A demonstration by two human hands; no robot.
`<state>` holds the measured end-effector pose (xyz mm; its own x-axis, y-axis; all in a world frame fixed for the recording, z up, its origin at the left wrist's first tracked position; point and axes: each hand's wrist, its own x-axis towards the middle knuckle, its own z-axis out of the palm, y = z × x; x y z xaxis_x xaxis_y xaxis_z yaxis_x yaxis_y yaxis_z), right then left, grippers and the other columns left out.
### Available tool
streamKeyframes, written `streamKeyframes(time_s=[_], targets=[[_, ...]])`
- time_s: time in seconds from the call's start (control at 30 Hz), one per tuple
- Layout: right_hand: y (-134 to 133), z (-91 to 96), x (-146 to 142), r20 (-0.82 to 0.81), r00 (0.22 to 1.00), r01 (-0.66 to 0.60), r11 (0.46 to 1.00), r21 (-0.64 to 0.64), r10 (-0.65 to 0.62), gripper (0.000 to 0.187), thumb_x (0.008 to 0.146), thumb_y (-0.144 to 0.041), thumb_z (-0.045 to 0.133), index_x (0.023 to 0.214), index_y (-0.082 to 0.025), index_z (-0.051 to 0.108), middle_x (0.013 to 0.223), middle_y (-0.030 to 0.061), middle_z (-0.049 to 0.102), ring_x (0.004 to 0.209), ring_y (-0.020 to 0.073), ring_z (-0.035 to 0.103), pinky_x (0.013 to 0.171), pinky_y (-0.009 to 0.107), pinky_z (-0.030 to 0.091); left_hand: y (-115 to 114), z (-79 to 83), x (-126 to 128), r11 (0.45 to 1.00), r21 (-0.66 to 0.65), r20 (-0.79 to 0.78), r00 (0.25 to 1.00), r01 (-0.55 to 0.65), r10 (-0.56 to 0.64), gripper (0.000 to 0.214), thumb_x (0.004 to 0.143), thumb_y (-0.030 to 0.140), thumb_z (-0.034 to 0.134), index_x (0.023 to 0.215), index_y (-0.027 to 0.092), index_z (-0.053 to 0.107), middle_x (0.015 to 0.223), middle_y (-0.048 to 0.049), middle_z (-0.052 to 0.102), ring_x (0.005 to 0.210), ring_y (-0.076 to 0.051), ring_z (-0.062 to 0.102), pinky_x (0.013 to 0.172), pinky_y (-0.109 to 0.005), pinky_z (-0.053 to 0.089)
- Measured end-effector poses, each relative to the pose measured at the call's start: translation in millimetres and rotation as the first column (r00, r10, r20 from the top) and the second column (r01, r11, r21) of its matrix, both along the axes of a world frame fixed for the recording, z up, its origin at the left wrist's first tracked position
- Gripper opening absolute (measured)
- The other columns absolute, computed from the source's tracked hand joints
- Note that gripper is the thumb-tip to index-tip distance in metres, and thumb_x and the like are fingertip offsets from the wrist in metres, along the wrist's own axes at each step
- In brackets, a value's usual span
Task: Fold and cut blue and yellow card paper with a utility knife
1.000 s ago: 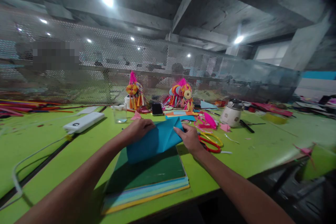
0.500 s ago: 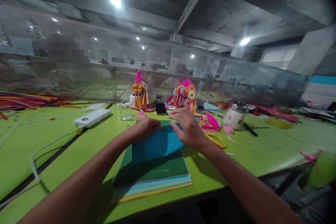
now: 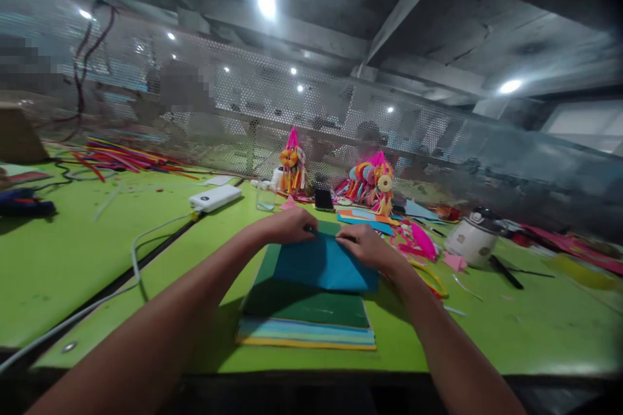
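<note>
A: Where is the blue paper sheet (image 3: 324,269)?
B: Over the dark green sheet (image 3: 306,309) that tops a stack of coloured paper (image 3: 306,332) on the worktop (image 3: 487,331). The left hand (image 3: 296,225) pinches its far edge; the right hand (image 3: 363,244), fingers drawn in, pinches that edge farther right. Whether the near edge lies flat is hard to tell.
A: Around it?
B: Scissors (image 3: 442,286), partly hidden by the right arm (image 3: 435,322); a phone (image 3: 324,200) beyond the hands.
A: What could go wrong?
B: Uneven pinching could leave a skewed crease; sideways pressure could make the stack slip.
A: What differs from half a second ago?
B: The right hand, then raised and spread, is now down at the edge; the view has swung left.
</note>
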<state>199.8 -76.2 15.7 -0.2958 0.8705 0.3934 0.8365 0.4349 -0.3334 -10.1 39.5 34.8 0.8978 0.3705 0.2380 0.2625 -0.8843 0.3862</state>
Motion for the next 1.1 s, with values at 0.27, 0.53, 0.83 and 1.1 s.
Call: streamKeyframes(time_s=[0.27,0.53,0.83,1.1], targets=[[-4,-5.8,14,-0.160,0.986,0.049,0.997,0.051,-0.040,0.022,0.089,-0.027,0.052,0.082,-0.018,0.071,0.080,0.0051,0.071,0.074,0.0195,0.062,0.069,0.029,0.042,14,-20.3,5,0.887,-0.442,0.241,0.934,-0.137,0.264,0.053,0.063,0.044,0.077,0.106,0.014,0.066,0.087,-0.0042,0.067,0.079,-0.019,0.061,0.066,-0.027,0.046],[-2,-7.7,14,-0.253,0.966,0.066,0.997,0.050,-0.051,0.022,0.087,-0.028,0.054,0.079,-0.018,0.071,0.078,0.0027,0.071,0.073,0.0189,0.062,0.069,0.028,0.043,-17,-35.5,0,0.438,-0.898,0.234,0.813,-0.029,0.533,0.060,0.051,0.055,0.084,0.087,0.010,0.068,0.084,-0.0117,0.072,0.068,-0.020,0.066,0.065,-0.034,0.053],[-4,-6.4,10,-0.225,0.972,0.062,0.998,-0.010,-0.063,0.022,0.089,-0.029,0.052,0.084,-0.016,0.069,0.085,0.0043,0.072,0.079,0.0193,0.063,0.073,0.028,0.045,-21,-39.8,-4,0.651,-0.749,0.337,0.778,-0.120,0.530,0.041,0.061,0.050,0.077,0.067,0.011,0.065,0.058,-0.0022,0.062,0.054,-0.014,0.057,0.047,-0.023,0.042],[-9,-2.2,10,-0.230,0.971,0.065,0.998,-0.003,-0.064,0.023,0.089,-0.030,0.052,0.085,-0.016,0.069,0.084,0.0042,0.071,0.078,0.0187,0.063,0.072,0.028,0.045,-21,-38.7,-6,0.661,-0.745,0.360,0.786,-0.082,0.503,0.039,0.068,0.049,0.073,0.071,0.012,0.066,0.061,-0.0035,0.065,0.055,-0.014,0.058,0.050,-0.024,0.044]])
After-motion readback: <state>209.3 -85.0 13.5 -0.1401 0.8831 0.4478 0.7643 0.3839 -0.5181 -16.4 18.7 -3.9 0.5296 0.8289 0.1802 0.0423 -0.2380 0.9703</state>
